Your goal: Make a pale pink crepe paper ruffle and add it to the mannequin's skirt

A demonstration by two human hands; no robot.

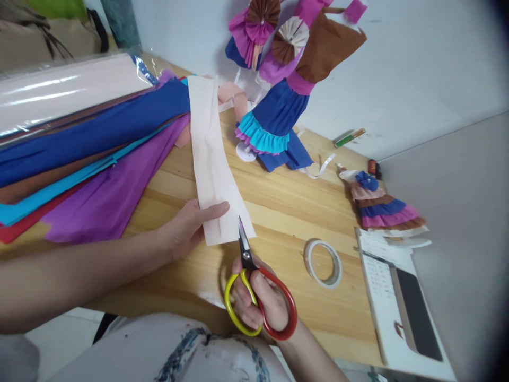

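A long strip of pale cream crepe paper (212, 154) runs from the back of the table toward me. My left hand (194, 225) grips it near its front end, thumb on top and the fingers underneath, hidden. In my right hand (258, 297) is a pair of scissors (246, 255) with one yellow and one red handle loop. My fingers pass through the loops. The blades point away from me and lie at the strip's front edge, close together, with the tip over the paper.
Coloured crepe sheets (151, 106) and a plastic-wrapped roll (71, 95) cover the left side. Paper dresses (282, 109) stand at the back, and another layered dress (387, 209) lies at right. A tape roll (338, 268), a green-handled cutter (350, 138) and a white board (382, 286) are at right.
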